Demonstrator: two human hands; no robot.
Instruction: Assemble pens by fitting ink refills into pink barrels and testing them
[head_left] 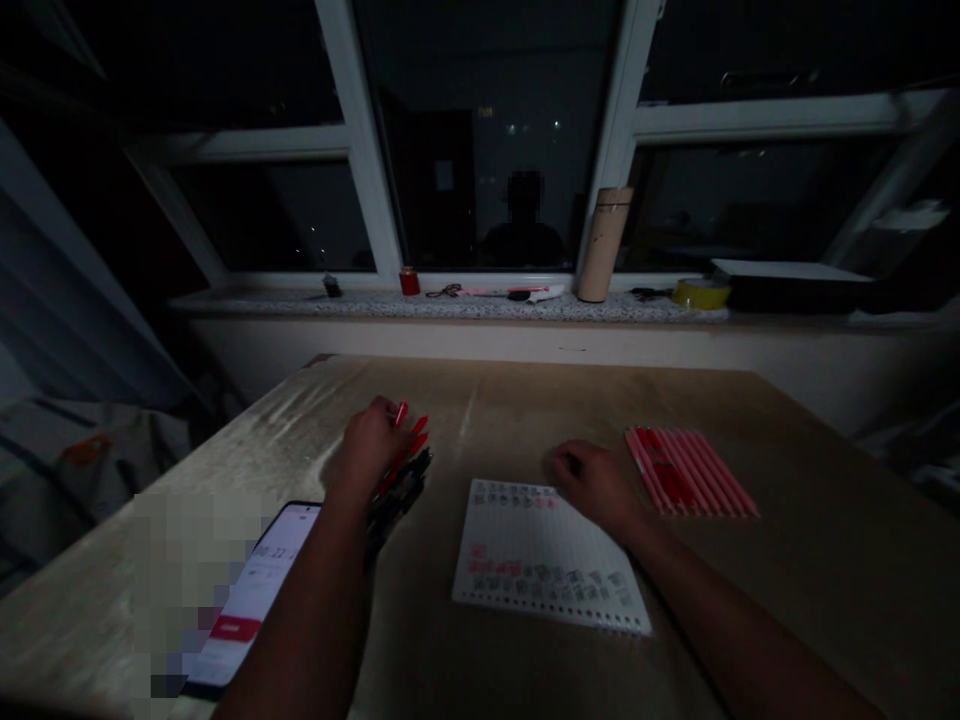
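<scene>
On the table's left side, my left hand [369, 440] is closed around a red pen [401, 412], whose end sticks out past the fingers. Under and beside that hand lies a row of pens, with red pens [418, 441] at the far end and black pens [401, 492] nearer me. My right hand [589, 475] rests curled at the upper right edge of a spiral notebook [547, 560], with no object visible in its fingers. Black and red handwriting covers parts of the lined page. Right of this hand lies a row of pink pens [720, 470] with red parts among them.
A lit phone [259, 590] lies left of my left forearm. On the windowsill [480, 308] stand a small red jar [409, 281], a small dark bottle [331, 286], a tall beige flask [604, 245] and a yellow tape roll [701, 293]. The room is dim.
</scene>
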